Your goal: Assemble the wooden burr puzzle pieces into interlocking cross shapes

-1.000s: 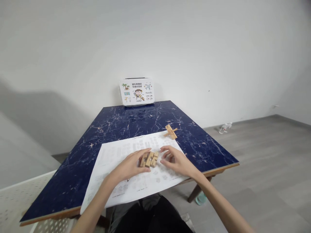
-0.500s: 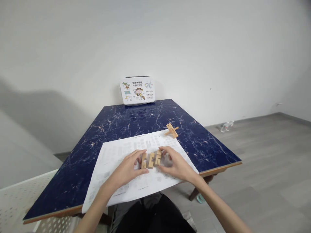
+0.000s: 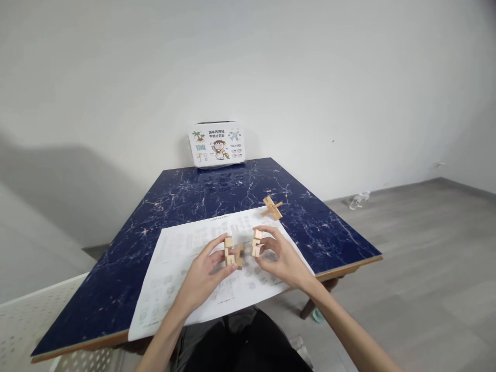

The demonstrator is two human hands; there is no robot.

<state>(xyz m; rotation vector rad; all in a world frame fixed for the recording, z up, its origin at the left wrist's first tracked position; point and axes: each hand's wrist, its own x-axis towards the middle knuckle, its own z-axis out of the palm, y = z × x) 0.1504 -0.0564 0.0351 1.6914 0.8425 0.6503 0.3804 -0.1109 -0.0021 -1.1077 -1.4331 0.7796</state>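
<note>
My left hand [image 3: 207, 268] pinches a notched wooden puzzle block [image 3: 229, 252] upright between thumb and fingers. In my right hand [image 3: 281, 256] is a second notched wooden puzzle block [image 3: 256, 243], gripped at its two ends. Between the hands a third wooden block [image 3: 239, 257] stands on the printed paper sheet [image 3: 186, 289], close beside the left block and partly hidden by it. At the sheet's far right corner lies a cross-shaped pair of joined wooden pieces [image 3: 273, 207], apart from both hands.
The sheet covers the near part of a blue marbled table [image 3: 217, 191]. A white case with cartoon prints [image 3: 217, 144] leans on the wall at the table's far edge. To the left below stands a white perforated rack [image 3: 42, 320]. A clear plastic item [image 3: 358, 200] lies on the floor.
Both hands have lifted and tilted their blocks. The right block has moved away from the middle one, widening the gap. The middle block remains on the sheet.
</note>
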